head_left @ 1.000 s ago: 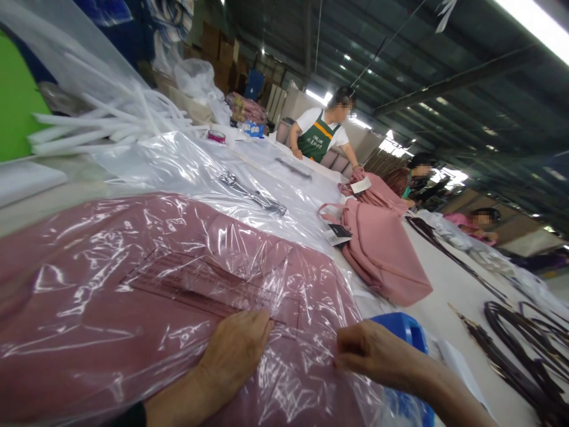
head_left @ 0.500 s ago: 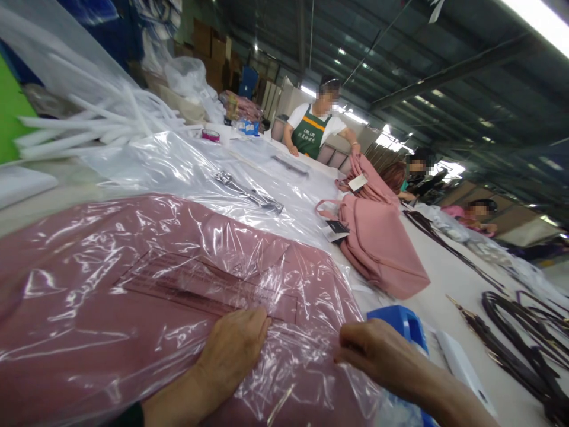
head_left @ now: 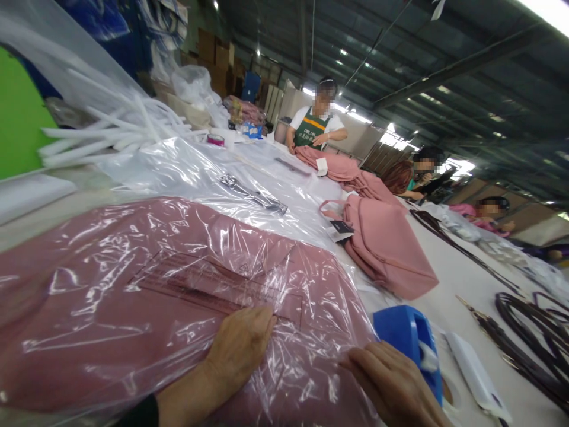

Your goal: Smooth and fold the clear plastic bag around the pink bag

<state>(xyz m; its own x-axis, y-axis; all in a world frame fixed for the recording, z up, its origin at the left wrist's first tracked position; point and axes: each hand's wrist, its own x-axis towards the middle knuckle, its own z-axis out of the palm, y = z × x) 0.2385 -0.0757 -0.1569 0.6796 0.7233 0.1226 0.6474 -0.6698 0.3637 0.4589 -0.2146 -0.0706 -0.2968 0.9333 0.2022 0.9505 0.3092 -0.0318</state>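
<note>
A large pink item wrapped in a clear plastic bag (head_left: 133,296) fills the near part of the table, with a printed box of text on the plastic. My left hand (head_left: 244,341) presses on the bag below that print, its fingers curled together over a fold of plastic. At the bag's right edge, my right hand (head_left: 377,373) pinches the film between thumb and fingers. Just beyond my right hand stands a blue tape dispenser (head_left: 400,332).
A pink backpack (head_left: 382,243) with a black tag lies behind the bag. Dark straps (head_left: 533,332) and a white bar-shaped object (head_left: 478,373) are at the right. Clear plastic bags (head_left: 178,172) and white strips (head_left: 111,133) lie at the left. A person in an apron (head_left: 313,127) stands across the table.
My right hand has moved lower and nearer to me, still at the bag's right edge. The person opposite has drawn pink fabric leftward in front of the apron. The view has shifted slightly.
</note>
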